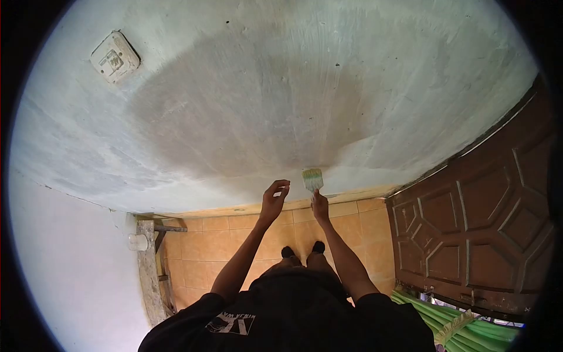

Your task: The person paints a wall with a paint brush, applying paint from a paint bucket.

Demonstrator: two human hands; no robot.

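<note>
In my right hand (319,206) is a wide flat paintbrush (313,179), gripped by its handle with the bristles pointing up at the wall. The brush looks pale with green on it, and its bristles are yellowish. My left hand (273,202) is raised beside it, fingers loosely curled with a gap to the thumb and nothing seen in them. Both hands are in front of the lower part of a pale wall (410,117). Above them, a large darker patch (246,100) spreads across the wall.
A square light switch (115,57) is on the wall at upper left. At left stands a worn wooden bench (148,276) with a clear cup (138,242) on it. Orange tiles (211,237) cover the floor. A brown panelled door (469,217) and green curtain (469,328) are at right.
</note>
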